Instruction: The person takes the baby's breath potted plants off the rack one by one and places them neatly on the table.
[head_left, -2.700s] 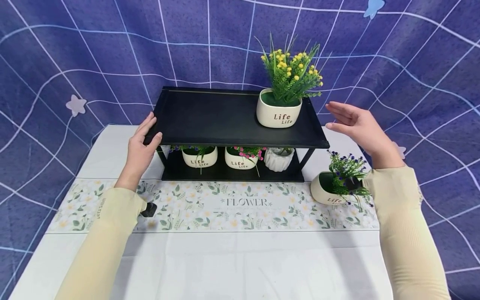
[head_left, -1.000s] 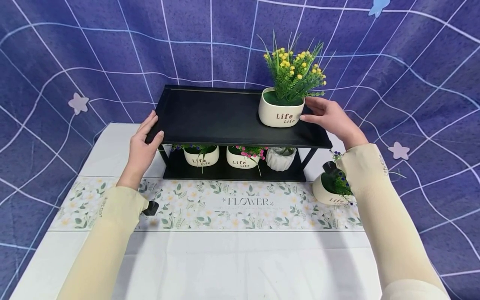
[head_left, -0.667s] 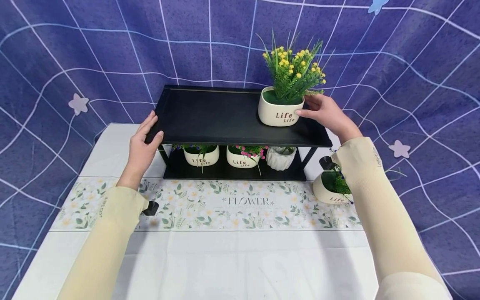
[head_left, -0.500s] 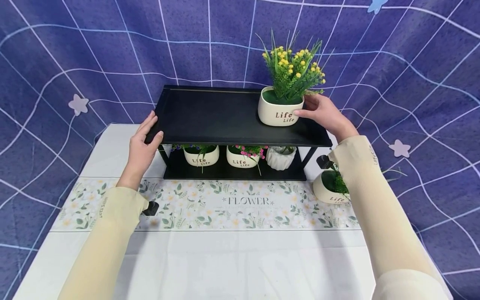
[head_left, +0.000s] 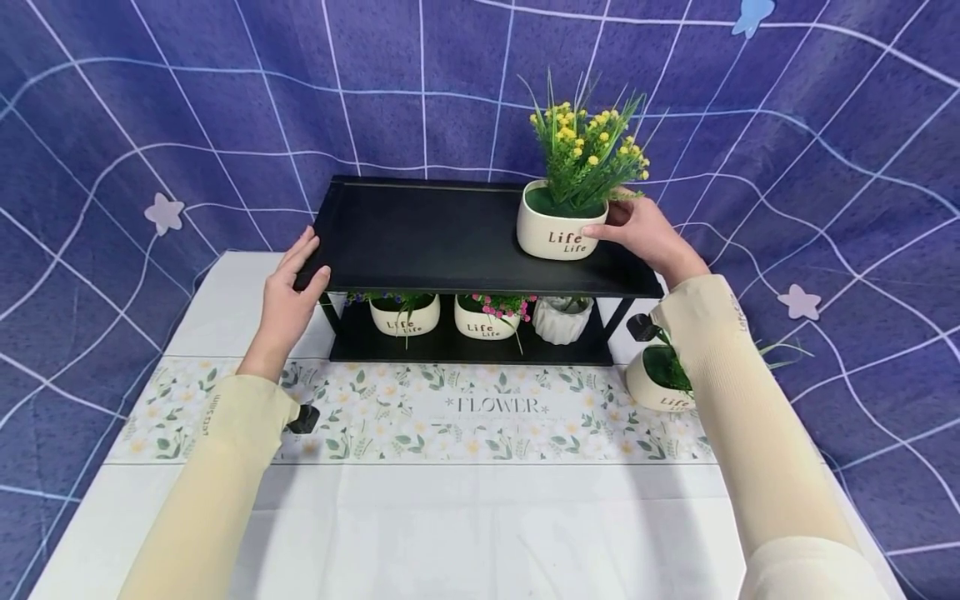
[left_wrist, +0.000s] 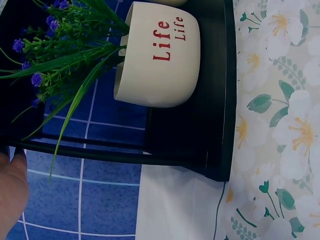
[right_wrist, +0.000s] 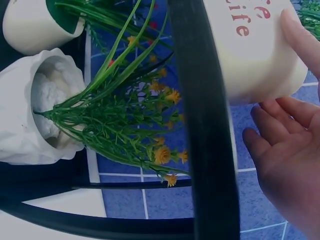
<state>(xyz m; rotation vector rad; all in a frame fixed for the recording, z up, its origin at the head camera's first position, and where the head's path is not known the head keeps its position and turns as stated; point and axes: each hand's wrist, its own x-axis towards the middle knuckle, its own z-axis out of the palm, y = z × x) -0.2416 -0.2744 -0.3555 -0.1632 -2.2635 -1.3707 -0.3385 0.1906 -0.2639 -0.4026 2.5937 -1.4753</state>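
A white flowerpot (head_left: 556, 232) lettered "Life", with yellow flowers and green grass, stands near the right end of the top board of a black two-tier shelf (head_left: 427, 242). My right hand (head_left: 647, 236) holds that pot by its right side, thumb on the front wall; in the right wrist view the fingers (right_wrist: 272, 120) reach round its side. My left hand (head_left: 288, 298) touches the shelf's left edge, fingers lying along it and thumb at the front corner. In the left wrist view only part of the left hand (left_wrist: 12, 190) shows.
The lower board carries a pot with purple flowers (head_left: 405, 317), a pot with pink flowers (head_left: 486, 323) and a white ribbed pot (head_left: 561, 325). Another pot (head_left: 660, 379) stands on the table to the right, partly behind the right sleeve. A floral runner (head_left: 480, 429) crosses the white table.
My right hand has come in from the right and taken hold of the yellow-flowered pot. Over the last second its thumb has slid left along the front. The left hand stays at the edge.
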